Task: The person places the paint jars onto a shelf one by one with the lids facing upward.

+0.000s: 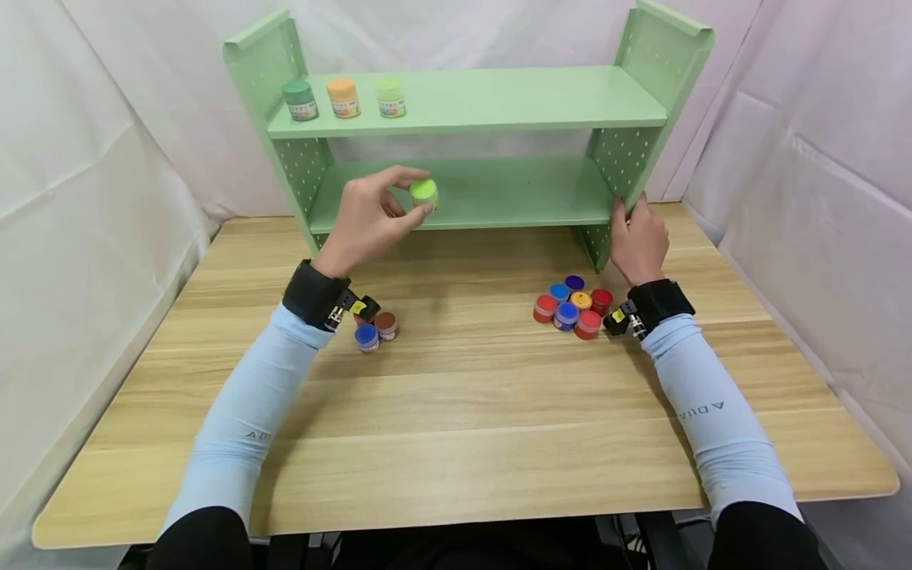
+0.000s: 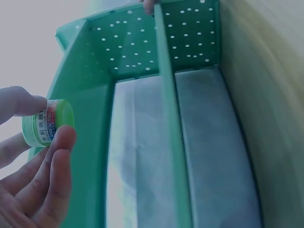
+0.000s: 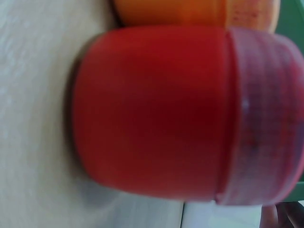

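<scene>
My left hand [image 1: 374,212] pinches a small light green paint jar [image 1: 423,193] between thumb and fingers, in front of the lower board of a green shelf [image 1: 499,190]. In the left wrist view the jar [image 2: 47,124] shows its printed label. My right hand [image 1: 639,244] grips the lower front edge of the shelf's right side panel, its thumb along the inner side. On the upper board, toward the left, stand a dark green jar [image 1: 300,100], an orange jar [image 1: 343,98] and another light green jar [image 1: 391,98].
Below my right hand, several jars cluster on the wooden table [image 1: 456,427], among them a red jar [image 1: 587,324] that fills much of the right wrist view. A blue jar [image 1: 366,338] and a brown jar [image 1: 386,325] stand near my left wrist, which partly hides another. White cloth [image 1: 826,198] surrounds the table.
</scene>
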Demonstrator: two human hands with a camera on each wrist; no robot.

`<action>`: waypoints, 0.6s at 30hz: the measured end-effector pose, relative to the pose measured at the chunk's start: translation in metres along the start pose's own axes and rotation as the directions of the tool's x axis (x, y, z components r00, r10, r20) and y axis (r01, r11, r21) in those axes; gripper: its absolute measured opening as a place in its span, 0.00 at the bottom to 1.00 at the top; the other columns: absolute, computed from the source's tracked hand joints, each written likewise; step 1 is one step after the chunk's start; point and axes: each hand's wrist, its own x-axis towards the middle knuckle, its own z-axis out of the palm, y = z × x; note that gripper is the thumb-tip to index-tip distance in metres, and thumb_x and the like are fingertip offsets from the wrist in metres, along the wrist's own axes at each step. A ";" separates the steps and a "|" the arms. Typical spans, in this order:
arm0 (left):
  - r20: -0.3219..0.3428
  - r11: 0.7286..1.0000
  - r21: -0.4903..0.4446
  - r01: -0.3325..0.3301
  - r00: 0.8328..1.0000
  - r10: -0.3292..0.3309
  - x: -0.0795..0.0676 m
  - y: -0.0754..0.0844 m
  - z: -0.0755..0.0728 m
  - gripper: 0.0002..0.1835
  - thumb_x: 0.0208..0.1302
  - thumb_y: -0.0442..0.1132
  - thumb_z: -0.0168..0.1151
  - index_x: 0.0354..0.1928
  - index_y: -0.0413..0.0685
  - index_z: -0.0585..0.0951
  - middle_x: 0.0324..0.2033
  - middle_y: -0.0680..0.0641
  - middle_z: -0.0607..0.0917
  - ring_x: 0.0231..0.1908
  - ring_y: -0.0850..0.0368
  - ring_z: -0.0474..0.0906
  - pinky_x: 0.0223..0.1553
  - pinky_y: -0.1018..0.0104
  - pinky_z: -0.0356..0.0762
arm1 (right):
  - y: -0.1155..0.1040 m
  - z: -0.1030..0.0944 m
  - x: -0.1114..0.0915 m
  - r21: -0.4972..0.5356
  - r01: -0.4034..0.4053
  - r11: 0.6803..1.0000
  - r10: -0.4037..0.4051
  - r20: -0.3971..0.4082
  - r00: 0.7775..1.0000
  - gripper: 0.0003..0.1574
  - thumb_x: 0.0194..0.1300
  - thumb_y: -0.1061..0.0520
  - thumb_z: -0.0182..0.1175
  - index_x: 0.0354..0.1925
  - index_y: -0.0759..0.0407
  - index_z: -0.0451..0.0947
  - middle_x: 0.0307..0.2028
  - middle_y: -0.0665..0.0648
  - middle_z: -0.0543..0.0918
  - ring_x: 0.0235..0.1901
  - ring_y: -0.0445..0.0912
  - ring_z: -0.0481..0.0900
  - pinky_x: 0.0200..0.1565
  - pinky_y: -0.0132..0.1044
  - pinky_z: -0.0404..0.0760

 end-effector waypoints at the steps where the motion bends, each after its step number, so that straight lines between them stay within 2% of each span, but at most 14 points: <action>1: -0.010 1.000 0.004 -0.017 1.000 0.017 0.004 0.001 -0.001 0.19 0.56 0.33 0.66 0.51 0.37 0.81 0.37 0.43 0.83 0.18 0.59 0.75 0.23 0.72 0.67 | 0.000 0.000 0.000 -0.001 0.001 1.000 -0.001 -0.001 1.000 0.33 0.74 0.39 0.35 0.56 0.64 0.70 0.30 0.63 0.77 0.28 0.57 0.74 0.30 0.47 0.64; 6: -0.069 0.997 0.038 -0.062 0.996 0.064 0.022 0.005 -0.007 0.19 0.57 0.34 0.65 0.52 0.37 0.80 0.38 0.44 0.83 0.19 0.59 0.74 0.25 0.73 0.69 | 0.000 -0.002 0.002 -0.001 0.005 1.000 -0.005 -0.011 1.000 0.34 0.74 0.39 0.35 0.57 0.64 0.69 0.30 0.63 0.77 0.28 0.57 0.74 0.29 0.46 0.64; 12: -0.139 0.998 0.029 -0.056 0.989 0.059 0.033 0.004 -0.010 0.19 0.58 0.34 0.64 0.53 0.35 0.80 0.39 0.43 0.83 0.18 0.59 0.76 0.26 0.74 0.70 | -0.001 -0.002 0.000 0.001 0.004 1.000 -0.004 -0.005 1.000 0.34 0.74 0.39 0.35 0.58 0.64 0.69 0.29 0.63 0.76 0.27 0.57 0.73 0.28 0.45 0.63; 18: -0.172 0.997 0.014 -0.071 0.982 0.072 0.044 -0.007 -0.005 0.20 0.59 0.39 0.65 0.53 0.39 0.80 0.39 0.47 0.84 0.17 0.67 0.74 0.25 0.76 0.69 | -0.001 -0.001 -0.001 0.003 0.005 1.000 -0.005 -0.002 1.000 0.34 0.74 0.39 0.35 0.58 0.63 0.69 0.30 0.63 0.77 0.27 0.57 0.74 0.28 0.46 0.64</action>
